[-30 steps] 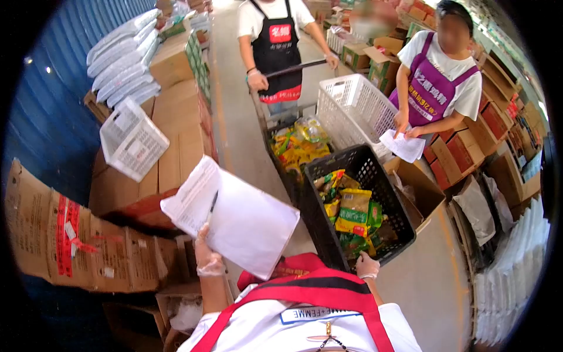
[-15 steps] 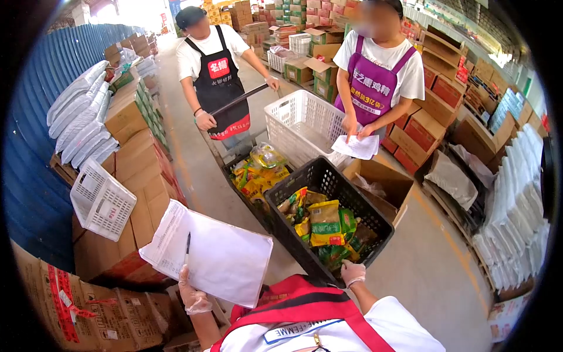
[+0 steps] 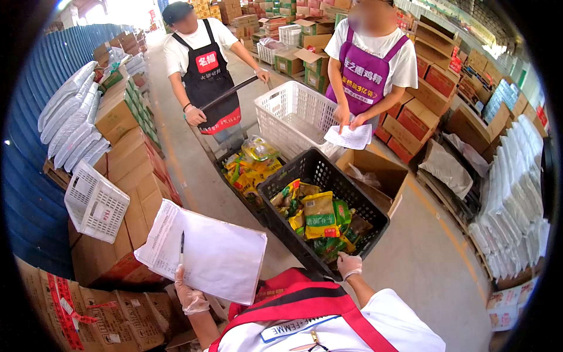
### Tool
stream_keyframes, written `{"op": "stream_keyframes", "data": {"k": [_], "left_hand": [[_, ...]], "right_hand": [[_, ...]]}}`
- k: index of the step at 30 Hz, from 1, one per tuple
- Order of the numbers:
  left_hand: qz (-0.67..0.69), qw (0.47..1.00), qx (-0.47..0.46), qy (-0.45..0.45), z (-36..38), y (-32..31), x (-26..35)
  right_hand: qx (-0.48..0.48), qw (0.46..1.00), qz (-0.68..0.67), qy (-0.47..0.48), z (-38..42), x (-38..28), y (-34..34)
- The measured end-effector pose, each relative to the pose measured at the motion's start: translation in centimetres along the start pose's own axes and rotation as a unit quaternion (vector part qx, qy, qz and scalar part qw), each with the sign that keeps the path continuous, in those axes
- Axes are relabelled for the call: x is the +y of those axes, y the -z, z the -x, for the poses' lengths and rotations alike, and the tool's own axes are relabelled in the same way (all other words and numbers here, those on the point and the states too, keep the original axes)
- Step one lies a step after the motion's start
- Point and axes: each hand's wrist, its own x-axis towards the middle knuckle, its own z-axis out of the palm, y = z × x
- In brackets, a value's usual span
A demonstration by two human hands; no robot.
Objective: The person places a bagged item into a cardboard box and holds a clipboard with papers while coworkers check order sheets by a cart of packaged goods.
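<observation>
My left hand (image 3: 190, 296), in a clear plastic glove, is closed on the lower left edge of a thick stack of papers (image 3: 226, 249). The upper sheet is blank, with printed pages showing at the left. A pen (image 3: 182, 249) lies along the sheet above my thumb. My right hand (image 3: 350, 265), also gloved, grips the near rim of a black plastic crate (image 3: 290, 239). Inside the crate are several yellow and green food packets (image 3: 321, 214). The crate's underside is hidden.
Ahead, one person in a black apron (image 3: 205, 76) holds a cart handle (image 3: 229, 92); another in a purple apron (image 3: 366, 70) holds papers (image 3: 350, 138). A white crate (image 3: 275, 114) and open carton (image 3: 375, 170) adjoin the black crate. Stacked cartons (image 3: 120, 234) line the left.
The view has shifted slightly, so the surroundings sit further left in the picture. Both my hands keep their hold. The person in purple has moved a hand on the papers.
</observation>
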Motion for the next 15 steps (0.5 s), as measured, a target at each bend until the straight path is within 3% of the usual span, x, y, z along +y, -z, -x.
{"op": "stream_keyframes", "data": {"k": [15], "left_hand": [[0.007, 0.998, -0.043, 0.034, -0.5, 0.6, -0.1]], "right_hand": [[0.038, 0.999, 0.008, 0.016, 0.0, 0.1, -0.3]]}}
